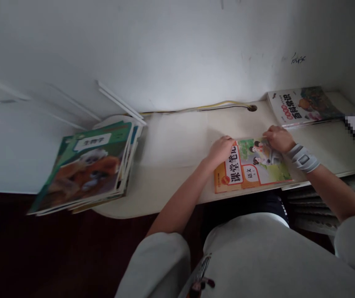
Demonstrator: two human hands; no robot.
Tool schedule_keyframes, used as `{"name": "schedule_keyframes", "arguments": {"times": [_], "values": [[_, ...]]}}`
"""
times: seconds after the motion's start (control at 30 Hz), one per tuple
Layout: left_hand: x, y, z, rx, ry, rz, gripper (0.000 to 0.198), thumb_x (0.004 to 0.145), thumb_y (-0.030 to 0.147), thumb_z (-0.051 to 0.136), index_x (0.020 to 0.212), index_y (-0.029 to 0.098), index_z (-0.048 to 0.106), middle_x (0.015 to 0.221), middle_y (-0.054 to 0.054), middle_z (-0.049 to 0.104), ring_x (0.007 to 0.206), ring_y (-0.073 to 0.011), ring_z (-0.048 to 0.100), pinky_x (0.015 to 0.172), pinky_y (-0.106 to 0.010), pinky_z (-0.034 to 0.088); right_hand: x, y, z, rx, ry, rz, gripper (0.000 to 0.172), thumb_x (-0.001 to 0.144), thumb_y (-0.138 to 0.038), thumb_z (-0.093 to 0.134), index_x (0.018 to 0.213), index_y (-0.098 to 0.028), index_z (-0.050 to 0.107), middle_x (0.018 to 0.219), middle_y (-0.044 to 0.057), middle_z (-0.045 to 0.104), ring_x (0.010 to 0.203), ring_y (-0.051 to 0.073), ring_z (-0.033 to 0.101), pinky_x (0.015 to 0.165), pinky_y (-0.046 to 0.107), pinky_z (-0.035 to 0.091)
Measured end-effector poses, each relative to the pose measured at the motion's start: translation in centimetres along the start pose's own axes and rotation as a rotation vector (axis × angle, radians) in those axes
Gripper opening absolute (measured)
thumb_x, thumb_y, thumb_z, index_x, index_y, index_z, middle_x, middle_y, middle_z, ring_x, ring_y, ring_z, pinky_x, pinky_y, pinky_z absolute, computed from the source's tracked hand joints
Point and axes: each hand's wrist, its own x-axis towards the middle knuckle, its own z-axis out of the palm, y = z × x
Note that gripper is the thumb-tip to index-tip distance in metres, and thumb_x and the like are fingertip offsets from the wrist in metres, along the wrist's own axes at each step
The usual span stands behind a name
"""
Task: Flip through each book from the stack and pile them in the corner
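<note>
1. On my left, a leaning stack of textbooks (82, 167) with a monkey on the top cover sits at the desk's end, beside white shelf boards (118, 101).
2. On the pale desk (177, 140), a yellow cable (221, 105) runs along the wall to a grommet (252, 108), behind my hands.
3. The 课堂笔记 workbook (252, 165) lies flat near the desk's front edge, long axis running left to right, its title turned sideways to me.
4. My left hand (221, 151) lies on its cover, not clenched.
5. My right hand (278, 138), wrist in a brace (303, 158), touches its top edge; I cannot tell whether those fingers (266, 133) pinch it.
6. Further right, another book (304, 105) lies apart, just beyond my right hand.
</note>
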Motion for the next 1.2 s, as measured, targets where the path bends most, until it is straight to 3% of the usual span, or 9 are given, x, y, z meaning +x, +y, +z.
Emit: {"name": "schedule_keyframes", "arguments": {"times": [0.23, 0.4, 0.6, 0.73, 0.83, 0.93, 1.0, 1.1, 1.2], "values": [[1.2, 1.6, 0.8, 0.053, 0.010, -0.047, 0.037, 0.094, 0.035, 0.041, 0.099, 0.011, 0.069, 0.104, -0.017, 0.062, 0.101, -0.0279, 0.056, 0.085, -0.039, 0.046, -0.7, -2.5, 0.5, -0.075, 0.012, -0.059, 0.029, 0.091, -0.020, 0.041, 0.097, -0.011, 0.068, 0.104, 0.019, 0.062, 0.094, 0.027, 0.054, 0.073, 0.035, 0.040], [3.4, 2.4, 1.4, -0.015, 0.070, -0.047, 0.036, 0.091, 0.040, 0.050, 0.108, 0.011, 0.064, 0.104, -0.016, 0.063, 0.104, -0.0272, 0.057, 0.088, -0.037, 0.045, -0.8, -3.0, 0.8, -0.074, 0.015, -0.037, 0.036, 0.094, -0.033, 0.040, 0.100, -0.010, 0.067, 0.104, 0.022, 0.061, 0.097, 0.030, 0.053, 0.075, 0.037, 0.041], [4.6, 3.4, 0.9, -0.024, -0.022, -0.132, 0.034, 0.091, 0.038, 0.052, 0.103, 0.010, 0.065, 0.102, -0.018, 0.064, 0.100, -0.0294, 0.061, 0.082, -0.037, 0.047, -2.0, -4.2, 1.1, 0.022, 0.105, 0.042, 0.036, 0.094, -0.029, 0.038, 0.115, -0.010, 0.061, 0.113, 0.021, 0.060, 0.104, 0.031, 0.053, 0.084, 0.040, 0.042], [4.1, 3.8, 0.8, -0.015, -0.016, -0.134, 0.032, 0.092, 0.031, 0.049, 0.108, 0.006, 0.062, 0.106, -0.021, 0.062, 0.103, -0.0298, 0.060, 0.083, -0.037, 0.047, -6.3, -6.7, 0.2, 0.233, 0.189, -0.216, 0.034, 0.094, -0.032, 0.043, 0.120, -0.020, 0.060, 0.123, 0.015, 0.059, 0.112, 0.028, 0.052, 0.095, 0.044, 0.041], [3.3, 4.2, 1.0, -0.019, -0.024, -0.123, 0.030, 0.093, 0.032, 0.049, 0.107, 0.008, 0.061, 0.105, -0.018, 0.062, 0.101, -0.0269, 0.061, 0.082, -0.034, 0.047, -12.0, -9.5, 1.0, 0.562, 0.105, -0.331, 0.033, 0.095, -0.039, 0.040, 0.098, -0.024, 0.068, 0.097, 0.012, 0.067, 0.094, 0.024, 0.060, 0.085, 0.041, 0.047], [2.0, 4.7, 1.5, -0.035, -0.016, -0.108, 0.029, 0.093, 0.034, 0.049, 0.103, 0.010, 0.060, 0.101, -0.015, 0.061, 0.096, -0.0241, 0.061, 0.079, -0.032, 0.047, -17.2, -11.6, 3.8, 1.043, -0.255, -0.214, 0.046, 0.093, -0.051, 0.039, 0.070, -0.021, 0.065, 0.059, 0.004, 0.062, 0.055, 0.016, 0.058, 0.056, 0.031, 0.048], [0.9, 5.1, 1.8, -0.053, 0.002, -0.094, 0.027, 0.093, 0.034, 0.049, 0.101, 0.010, 0.060, 0.100, -0.014, 0.060, 0.096, -0.0235, 0.060, 0.080, -0.032, 0.047, -19.1, -12.4, 5.8, 1.424, -0.416, 0.046, 0.051, 0.090, -0.061, 0.038, 0.078, -0.019, 0.065, 0.057, 0.002, 0.063, 0.046, 0.013, 0.055, 0.043, 0.026, 0.043], [-0.4, 5.7, 2.1, -0.093, 0.017, -0.070, 0.023, 0.094, 0.032, 0.048, 0.097, 0.012, 0.059, 0.098, -0.012, 0.060, 0.098, -0.0225, 0.058, 0.082, -0.031, 0.046, -19.9, -12.9, 7.6, 1.823, -0.190, 0.398, 0.050, 0.083, -0.065, 0.049, 0.094, -0.018, 0.066, 0.085, 0.008, 0.072, 0.067, 0.019, 0.067, 0.052, 0.030, 0.053], [-1.3, 6.2, 2.2, -0.157, 0.028, -0.080, 0.020, 0.093, 0.030, 0.050, 0.094, 0.013, 0.060, 0.098, -0.011, 0.061, 0.096, -0.0211, 0.058, 0.083, -0.031, 0.045, -19.9, -13.0, 8.0, 1.946, -0.003, 0.459, 0.046, 0.081, -0.058, 0.058, 0.107, -0.021, 0.067, 0.108, 0.010, 0.070, 0.096, 0.026, 0.067, 0.081, 0.043, 0.056]]}}
